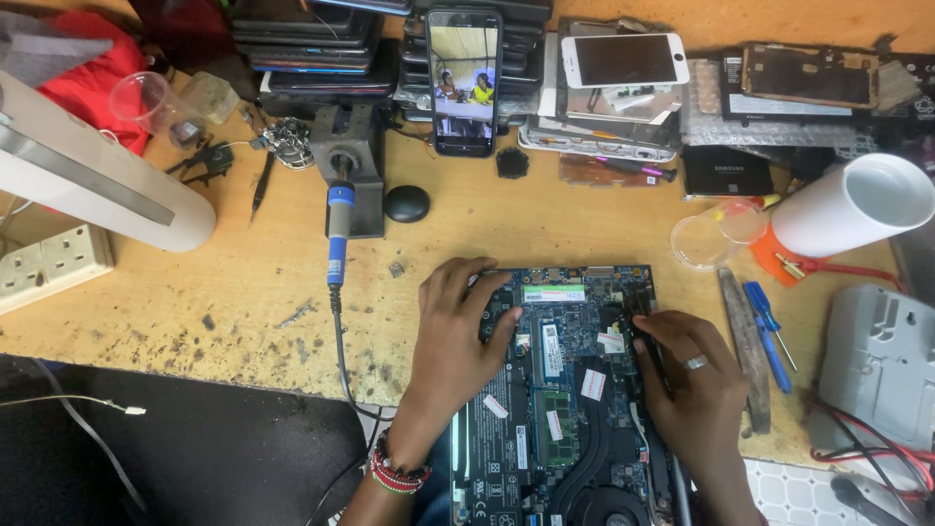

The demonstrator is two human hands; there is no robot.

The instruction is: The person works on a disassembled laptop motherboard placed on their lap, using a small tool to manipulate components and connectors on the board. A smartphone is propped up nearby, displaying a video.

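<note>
The opened laptop (pixel 565 390) lies bottom cover off on the worktop (pixel 243 292), its blue motherboard (pixel 575 321) bare. The left hand (pixel 453 336) rests flat on the board's edge, holding nothing; the right hand (pixel 696 375) pinches a dark tool (pixel 654 356) at the board's right side. Components remain mounted.

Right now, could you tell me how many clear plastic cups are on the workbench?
2: one clear plastic cup at the far left beside the red cloth, another lying by the white tube. Clutter may hide more.

Blue circuit board (pixel 570 336), green memory stick (pixel 556 426), seemingly white stickers.
</note>
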